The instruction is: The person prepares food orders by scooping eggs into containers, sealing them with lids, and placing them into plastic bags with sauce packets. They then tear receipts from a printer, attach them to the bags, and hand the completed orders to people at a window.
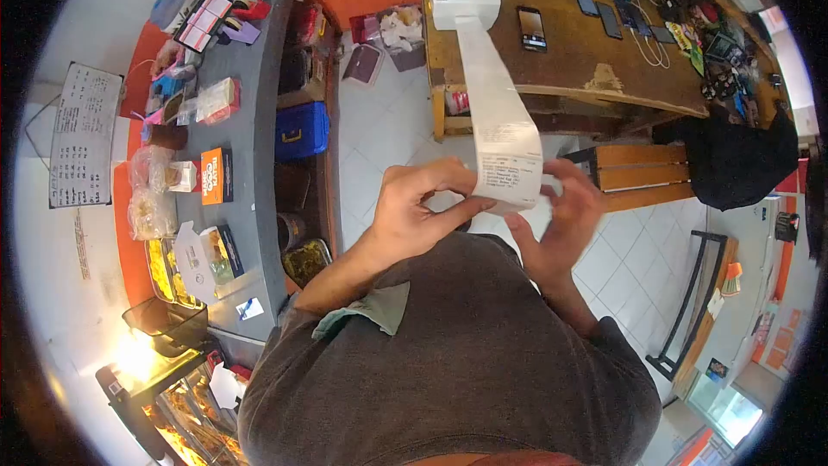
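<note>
A long strip of printed receipt paper (502,112) hangs from a white label printer (466,0) and curves down toward me. My left hand (423,207) pinches the strip's lower left edge between thumb and fingers, close to lines of dark print. Beside the strip's right edge is my right hand (565,220), slightly blurred, its fingers curled loosely and the thumb apart from them. The lower end of the paper folds back between the two hands.
The printer stands on a wooden table (552,78) with a lit smartphone (532,28), several other phones and white cables. A grey counter (246,103) on the left holds boxes and bags. A wooden bench (642,174) with a black cloth (742,155) stands at right.
</note>
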Tool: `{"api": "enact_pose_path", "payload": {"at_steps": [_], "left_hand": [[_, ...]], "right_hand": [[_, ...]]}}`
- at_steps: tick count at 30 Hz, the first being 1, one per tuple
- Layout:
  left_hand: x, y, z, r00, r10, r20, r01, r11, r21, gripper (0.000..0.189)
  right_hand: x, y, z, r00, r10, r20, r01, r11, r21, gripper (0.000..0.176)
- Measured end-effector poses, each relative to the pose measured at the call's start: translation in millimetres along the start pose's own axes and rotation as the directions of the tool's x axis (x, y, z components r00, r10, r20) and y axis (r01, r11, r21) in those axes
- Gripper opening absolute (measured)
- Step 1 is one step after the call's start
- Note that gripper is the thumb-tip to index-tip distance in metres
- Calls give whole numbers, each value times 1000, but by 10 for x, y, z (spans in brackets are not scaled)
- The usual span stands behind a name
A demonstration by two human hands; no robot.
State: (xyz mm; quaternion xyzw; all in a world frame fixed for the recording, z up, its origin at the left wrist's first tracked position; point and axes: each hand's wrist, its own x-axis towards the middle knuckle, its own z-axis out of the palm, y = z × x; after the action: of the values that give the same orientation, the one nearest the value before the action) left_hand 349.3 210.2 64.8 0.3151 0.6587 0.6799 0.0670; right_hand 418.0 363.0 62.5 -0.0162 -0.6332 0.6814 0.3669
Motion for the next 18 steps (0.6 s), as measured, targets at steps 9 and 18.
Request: {"api": "enact_pose_path", "payload": {"at_steps": [9,18], "left_hand": [[-25,53,173,993,95,68,-107,976,190,16],[-213,-6,320,990,31,139,-65,966,250,13]], "right_hand": [[174,-191,-339,710,-297,639,690,475,-546,30],[56,-16,-566,665,-250,704,720,468,-513,18]]}}
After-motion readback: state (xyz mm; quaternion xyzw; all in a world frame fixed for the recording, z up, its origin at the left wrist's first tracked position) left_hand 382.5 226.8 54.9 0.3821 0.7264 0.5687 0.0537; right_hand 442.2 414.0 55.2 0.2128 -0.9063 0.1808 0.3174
